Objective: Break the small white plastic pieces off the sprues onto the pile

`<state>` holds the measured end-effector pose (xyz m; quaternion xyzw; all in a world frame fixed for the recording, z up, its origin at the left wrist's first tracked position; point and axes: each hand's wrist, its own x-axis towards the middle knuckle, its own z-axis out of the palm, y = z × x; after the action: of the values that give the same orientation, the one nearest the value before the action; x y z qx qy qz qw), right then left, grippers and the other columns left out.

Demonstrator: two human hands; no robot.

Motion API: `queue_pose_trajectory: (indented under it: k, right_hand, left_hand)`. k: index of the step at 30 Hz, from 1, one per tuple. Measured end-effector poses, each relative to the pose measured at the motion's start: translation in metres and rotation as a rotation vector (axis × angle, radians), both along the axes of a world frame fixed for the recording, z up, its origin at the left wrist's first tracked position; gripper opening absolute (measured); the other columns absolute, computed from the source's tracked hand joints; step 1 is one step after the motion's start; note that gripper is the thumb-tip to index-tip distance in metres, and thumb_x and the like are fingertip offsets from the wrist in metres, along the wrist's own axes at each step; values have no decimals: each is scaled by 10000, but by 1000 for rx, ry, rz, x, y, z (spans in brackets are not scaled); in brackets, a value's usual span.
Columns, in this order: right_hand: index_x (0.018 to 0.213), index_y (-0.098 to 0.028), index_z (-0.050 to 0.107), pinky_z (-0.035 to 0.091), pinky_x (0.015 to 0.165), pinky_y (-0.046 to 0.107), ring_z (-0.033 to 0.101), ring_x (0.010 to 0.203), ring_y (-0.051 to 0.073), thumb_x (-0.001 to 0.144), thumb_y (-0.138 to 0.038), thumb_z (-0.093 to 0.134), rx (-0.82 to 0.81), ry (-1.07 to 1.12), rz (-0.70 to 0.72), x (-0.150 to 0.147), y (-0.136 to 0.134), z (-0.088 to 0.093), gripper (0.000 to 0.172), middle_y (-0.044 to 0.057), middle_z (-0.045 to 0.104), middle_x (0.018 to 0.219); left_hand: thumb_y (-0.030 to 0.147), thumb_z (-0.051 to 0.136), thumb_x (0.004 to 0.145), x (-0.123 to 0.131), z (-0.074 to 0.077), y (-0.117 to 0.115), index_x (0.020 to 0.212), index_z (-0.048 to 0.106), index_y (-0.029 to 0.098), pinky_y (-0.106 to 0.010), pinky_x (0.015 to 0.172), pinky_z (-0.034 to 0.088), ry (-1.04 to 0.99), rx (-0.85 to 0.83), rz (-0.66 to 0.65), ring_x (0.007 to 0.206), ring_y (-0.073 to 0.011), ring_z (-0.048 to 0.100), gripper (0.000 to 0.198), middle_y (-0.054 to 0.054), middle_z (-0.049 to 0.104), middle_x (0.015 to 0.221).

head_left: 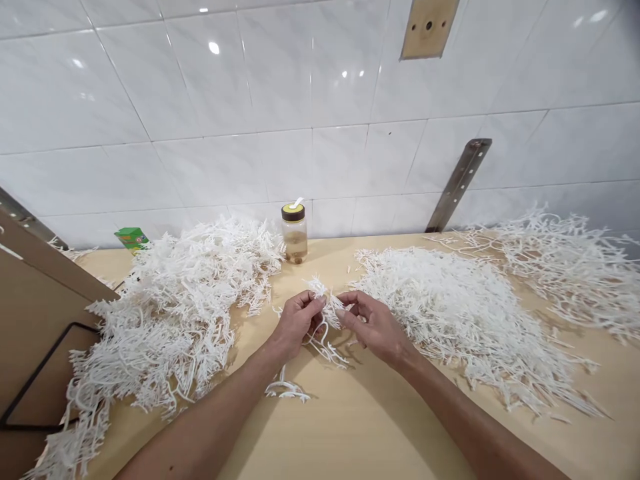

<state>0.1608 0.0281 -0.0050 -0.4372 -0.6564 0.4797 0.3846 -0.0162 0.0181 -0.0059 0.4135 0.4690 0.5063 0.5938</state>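
Note:
Both my hands meet over the middle of the wooden table (360,413). My left hand (295,323) is closed on a small bunch of white plastic branch pieces (325,307), fingers pinched at its top. My right hand (375,323) pinches the same bunch from the right side. Some strands of the bunch hang down onto the table between my wrists. A few loose white pieces (287,390) lie by my left forearm.
A big heap of white plastic pieces (170,313) fills the left, another heap (460,313) the right, a third (560,267) the far right. A clear jar with a dark lid (294,233) stands by the tiled wall. A green box (131,238) and cardboard (35,313) lie left.

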Motion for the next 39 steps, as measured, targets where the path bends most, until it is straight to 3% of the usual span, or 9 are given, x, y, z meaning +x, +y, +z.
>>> queue_pose_trajectory:
  k: [6,8,14,18,21,24,32,35,39]
  right_hand:
    - [845,-181,694,459,619,278,587,667,160,862,-465,609,153,-71,-121,2,10,-10,297,30,683,755]
    - [803,-182,676,435,585,267,558,618,148,874,-454,587,153,-92,-130,2,11,-13,295,12,653,690]
    - [811,-179,638,382,501,243,481,526,120,894,-442,544,174,-117,-135,5,10,-9,291,-12,584,615]
    - [782,-184,636,386,484,235,474,509,109,888,-425,552,209,-118,-115,6,9,-4,277,-13,584,633]
    - [775,-193,626,384,447,229,455,446,94,887,-423,560,194,-108,-104,6,7,-1,265,-29,565,602]
    - [787,-201,611,398,411,228,457,389,91,893,-444,560,118,-70,-52,4,4,0,270,-49,541,555]
    - [771,-202,580,407,399,227,478,387,96,896,-472,551,73,-47,-13,-4,1,-4,299,-56,531,550]
    - [779,-200,602,421,464,243,500,436,107,905,-405,534,176,-193,-76,-5,0,-1,250,-39,572,578]
    - [782,-195,620,437,618,272,575,639,150,901,-280,519,483,-363,-159,-4,0,-1,178,15,647,710]
  left_hand:
    - [480,752,717,6,2,-4,735,520,183,-212,427,414,57,12,-37,432,-104,536,377,46,551,549]
    - [498,736,726,6,1,-4,747,504,195,-205,393,374,57,-7,-50,406,-110,527,382,55,535,526]
    - [502,717,757,3,-1,-1,707,515,173,-198,363,141,22,5,-76,349,-24,287,390,72,449,513]
    - [535,768,703,5,3,-4,722,579,146,-211,403,136,12,20,-136,397,-17,257,433,65,443,551]
    - [439,869,590,8,5,-8,804,647,130,-203,463,250,56,33,-131,472,-39,364,437,40,529,617]
    - [424,856,608,9,4,-9,769,658,123,-216,535,336,89,58,-96,558,-80,459,395,4,586,667]
    - [514,808,639,1,-5,-4,681,563,155,-217,454,217,34,49,-34,442,-49,311,436,57,475,538]
    - [520,806,635,0,-4,-4,687,573,151,-220,451,191,69,26,-34,446,-48,283,439,65,440,531]
    - [527,789,641,2,-2,-6,618,510,166,-222,454,171,179,29,-30,464,-54,256,457,78,357,510]
